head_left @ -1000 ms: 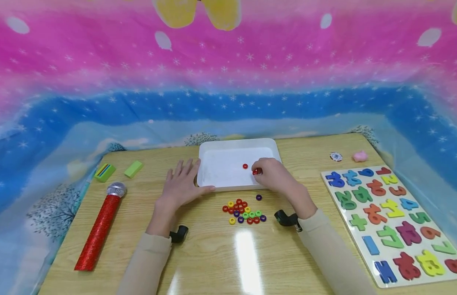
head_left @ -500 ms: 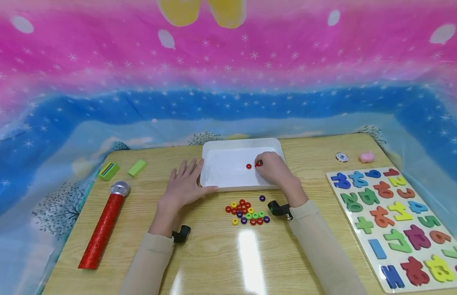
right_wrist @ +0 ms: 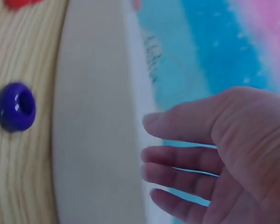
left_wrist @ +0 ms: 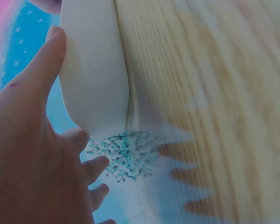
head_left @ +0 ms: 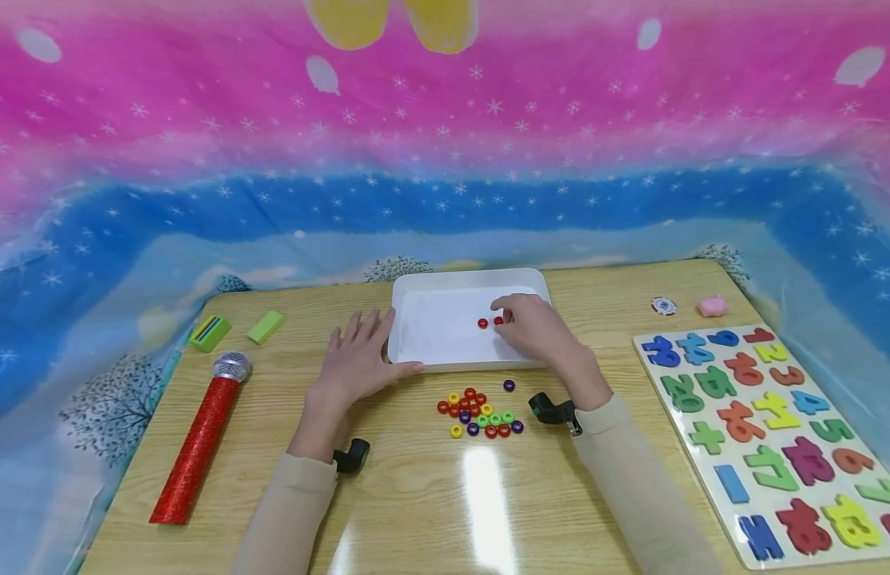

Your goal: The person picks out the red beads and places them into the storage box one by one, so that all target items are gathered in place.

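Observation:
In the head view, a shallow white tray (head_left: 445, 366) lies on the wooden table. Two red ring beads sit side by side inside it: the left bead (head_left: 483, 323) in plain sight, the right bead (head_left: 498, 320) at the tips of my right hand (head_left: 534, 326). That hand reaches over the tray's right part with thumb and fingers parted; the right wrist view shows them loosely bent with nothing between them. My left hand (head_left: 354, 363) spreads its fingers along the tray's left end, its thumb at the front wall (left_wrist: 91, 60).
Several red, yellow, green and purple beads (head_left: 475, 411) lie before the tray, a lone purple bead (head_left: 509, 386) nearer it. At left are a red toy microphone (head_left: 200, 439) and green blocks (head_left: 265, 327). A number puzzle board (head_left: 717, 479), poker chip (head_left: 663, 306) and pink pig (head_left: 713, 306) are right.
My right hand has carried a red bead farther back in the tray, set it beside the first and loosened its fingers. My left hand stays at the tray. The head view shifts slightly.

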Demonstrator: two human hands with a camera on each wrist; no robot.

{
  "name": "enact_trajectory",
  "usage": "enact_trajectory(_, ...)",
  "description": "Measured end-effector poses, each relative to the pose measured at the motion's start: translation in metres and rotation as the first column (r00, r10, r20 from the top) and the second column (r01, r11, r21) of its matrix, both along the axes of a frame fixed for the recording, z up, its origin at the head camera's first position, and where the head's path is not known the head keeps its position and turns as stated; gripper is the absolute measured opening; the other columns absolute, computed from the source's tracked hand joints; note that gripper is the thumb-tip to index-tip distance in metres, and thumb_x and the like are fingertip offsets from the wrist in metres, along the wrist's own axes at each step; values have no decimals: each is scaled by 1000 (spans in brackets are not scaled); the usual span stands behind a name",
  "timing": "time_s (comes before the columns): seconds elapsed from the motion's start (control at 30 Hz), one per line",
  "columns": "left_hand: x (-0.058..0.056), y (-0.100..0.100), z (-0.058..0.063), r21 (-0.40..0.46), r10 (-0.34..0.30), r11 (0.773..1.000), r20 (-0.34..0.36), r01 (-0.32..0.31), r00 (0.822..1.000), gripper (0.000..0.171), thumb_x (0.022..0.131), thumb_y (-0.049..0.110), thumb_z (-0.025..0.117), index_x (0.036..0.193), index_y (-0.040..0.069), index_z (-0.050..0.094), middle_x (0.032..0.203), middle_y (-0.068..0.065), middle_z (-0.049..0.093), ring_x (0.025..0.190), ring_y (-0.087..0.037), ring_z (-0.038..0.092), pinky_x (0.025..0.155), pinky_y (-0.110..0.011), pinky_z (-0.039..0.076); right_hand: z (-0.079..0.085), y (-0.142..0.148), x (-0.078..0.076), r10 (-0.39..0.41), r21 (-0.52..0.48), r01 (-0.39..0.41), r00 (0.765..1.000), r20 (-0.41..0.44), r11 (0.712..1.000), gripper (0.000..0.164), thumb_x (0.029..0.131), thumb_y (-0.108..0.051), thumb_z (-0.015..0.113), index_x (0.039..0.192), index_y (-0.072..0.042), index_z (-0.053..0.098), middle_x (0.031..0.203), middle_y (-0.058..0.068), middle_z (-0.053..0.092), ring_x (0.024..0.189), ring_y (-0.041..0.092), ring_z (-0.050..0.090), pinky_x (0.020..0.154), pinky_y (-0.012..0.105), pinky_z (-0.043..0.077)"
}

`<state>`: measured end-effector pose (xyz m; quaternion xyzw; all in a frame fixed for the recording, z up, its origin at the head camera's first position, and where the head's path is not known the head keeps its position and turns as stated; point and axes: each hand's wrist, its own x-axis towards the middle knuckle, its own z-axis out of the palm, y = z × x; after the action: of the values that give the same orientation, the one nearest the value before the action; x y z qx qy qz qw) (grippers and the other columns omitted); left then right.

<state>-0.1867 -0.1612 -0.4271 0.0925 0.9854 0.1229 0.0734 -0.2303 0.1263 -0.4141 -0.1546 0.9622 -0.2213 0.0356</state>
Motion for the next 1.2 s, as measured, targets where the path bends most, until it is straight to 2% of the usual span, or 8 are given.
enact_trajectory(0.23, 0, 0, 0, 5, 3, 1000, -9, -3, 1000, 108, 65, 90, 38, 150, 31, 5, 158, -5, 6, 146, -33, 0, 113, -62, 4, 22, -4, 39, 143, -5, -143, 990, -7, 990, 28, 86, -21, 64, 113, -14, 66, 91, -1, 64, 81, 14, 55, 70, 29, 47)
enact_trajectory(0.37, -1, 0, -1, 3, 5, 1000, -13, -5, 1000, 108, 65, 90, 36, 150, 32, 4, 158, -4, 5, 146, -33, 0, 113, -62, 4, 27, -9, 64, 218, 23, -217, 975, -41, 976, 22, 86, -21, 64, 107, -15, 68, 97, -3, 66, 87, 11, 59, 74, 29, 50)
enact_trajectory(0.5, -1, 0, -2, 5, 4, 1000, -6, -4, 1000, 109, 64, 91, 35, 150, 31, 3, 158, -5, 5, 146, -34, -1, 112, -63, 3, 27, -16, 80, 239, 63, -236, 971, -29, 970, 17, 86, -21, 64, 101, -17, 70, 99, -6, 66, 89, 10, 61, 78, 30, 51)
enact_trajectory(0.7, 0, -1, -1, 10, 4, 1000, -11, -4, 1000, 109, 65, 90, 36, 150, 31, 4, 158, -5, 5, 145, -34, 0, 112, -63, 4, 16, -26, 87, 229, 147, -225, 973, -7, 963, 17, 86, -21, 63, 100, -16, 70, 94, -5, 67, 74, 5, 55, 68, 25, 48)
enact_trajectory(0.83, 0, -1, -1, 6, 1, 1000, -12, -1, 1000, 108, 65, 90, 35, 150, 31, 4, 158, -5, 5, 145, -35, 0, 112, -63, 5, 8, -30, 86, 242, 168, -237, 970, -9, 957, 5, 85, -19, 64, 85, -16, 68, 76, -8, 62, 61, 5, 48, 58, 21, 42)
enact_trajectory(0.9, 0, -1, -1, 7, 1, 1000, -13, -1, 1000, 108, 65, 90, 35, 150, 31, 4, 158, -5, 5, 145, -34, 0, 112, -63, 5, 3, -31, 86, 249, 182, -243, 968, -14, 953, 8, 84, -18, 64, 76, -18, 65, 68, -10, 57, 56, 6, 45, 53, 20, 39)
enact_trajectory(1.03, -1, -1, -2, 7, 4, 1000, -9, -4, 1000, 108, 65, 91, 34, 150, 31, 4, 158, -4, 4, 146, -34, -1, 112, -63, 5, -3, -34, 85, 255, 218, -240, 966, -44, 946, 15, 82, -17, 64, 69, -19, 59, 61, -10, 51, 53, 6, 42, 49, 20, 36)
enact_trajectory(1.2, -2, -1, -3, 0, 8, 1000, -3, -8, 1000, 109, 64, 92, 32, 150, 32, 2, 158, -4, 4, 146, -33, -1, 112, -63, 4, -5, -36, 86, 252, 256, -227, 965, -68, 940, 14, 82, -16, 64, 69, -18, 60, 60, -10, 50, 53, 7, 43, 48, 21, 35)
